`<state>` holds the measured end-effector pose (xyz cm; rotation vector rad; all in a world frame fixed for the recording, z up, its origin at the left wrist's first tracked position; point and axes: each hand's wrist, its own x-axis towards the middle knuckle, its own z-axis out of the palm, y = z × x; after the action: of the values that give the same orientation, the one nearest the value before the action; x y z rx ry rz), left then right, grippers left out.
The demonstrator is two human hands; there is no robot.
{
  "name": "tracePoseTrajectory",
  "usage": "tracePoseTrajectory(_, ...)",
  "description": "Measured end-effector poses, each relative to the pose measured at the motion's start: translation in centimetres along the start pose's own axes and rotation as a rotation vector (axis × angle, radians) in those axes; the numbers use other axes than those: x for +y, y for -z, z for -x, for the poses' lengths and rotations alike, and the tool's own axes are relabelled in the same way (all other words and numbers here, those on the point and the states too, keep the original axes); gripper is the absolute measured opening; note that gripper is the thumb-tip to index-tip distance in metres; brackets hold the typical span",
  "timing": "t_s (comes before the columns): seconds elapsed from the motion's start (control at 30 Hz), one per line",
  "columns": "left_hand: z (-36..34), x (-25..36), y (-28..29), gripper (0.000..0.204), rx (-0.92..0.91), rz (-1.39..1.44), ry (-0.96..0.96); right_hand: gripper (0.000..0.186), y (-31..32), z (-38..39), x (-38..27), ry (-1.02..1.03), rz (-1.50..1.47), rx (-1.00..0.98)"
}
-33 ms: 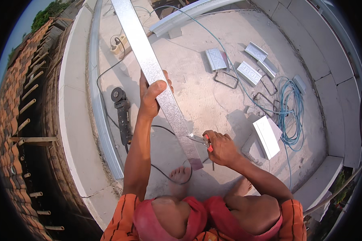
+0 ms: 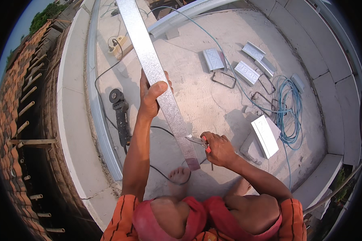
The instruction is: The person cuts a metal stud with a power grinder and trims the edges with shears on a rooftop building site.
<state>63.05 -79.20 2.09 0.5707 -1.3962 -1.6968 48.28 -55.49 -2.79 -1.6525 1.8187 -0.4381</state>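
A long galvanized metal channel (image 2: 163,102) slants from the top of the view down toward my feet. My left hand (image 2: 151,94) is wrapped round it at mid-length, thumb across the face. Red-handled tin snips (image 2: 206,143) are gripped in my right hand (image 2: 220,149), beside the channel's near end. Their blades meet the channel's right edge, where a small bright bit of metal shows. Whether the blades are closed is too small to tell.
An angle grinder (image 2: 121,116) lies left of my left forearm, its black cord trailing past my foot. Cut metal pieces (image 2: 247,73), bent dark rods (image 2: 224,79) and a coiled blue cable (image 2: 287,114) lie to the right. A low block wall (image 2: 74,120) borders the left side.
The whole view has shifted very slightly. Both hands keep their grips, and the snips stay at the channel's edge.
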Motion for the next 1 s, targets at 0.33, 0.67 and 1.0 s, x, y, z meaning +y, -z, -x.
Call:
tracePoseTrajectory(0.33,-3.4,-3.0,-5.3,0.084,-0.24,-0.184,0.083,0.041,-3.7,2.2,1.5,-0.116,-0.418,0.075)
tracePoseTrajectory(0.67,-5.3,-8.6,-12.6,0.092,-0.44,-0.214,0.376,0.033,-5.3,4.7,4.2,-0.304,-0.52,0.099)
tracePoseTrajectory(1.0,-4.2,-14.0,-17.4,0.09,-0.689,-0.233,0.564,0.022,-8.9,5.7,4.2,-0.377,-0.703,0.055)
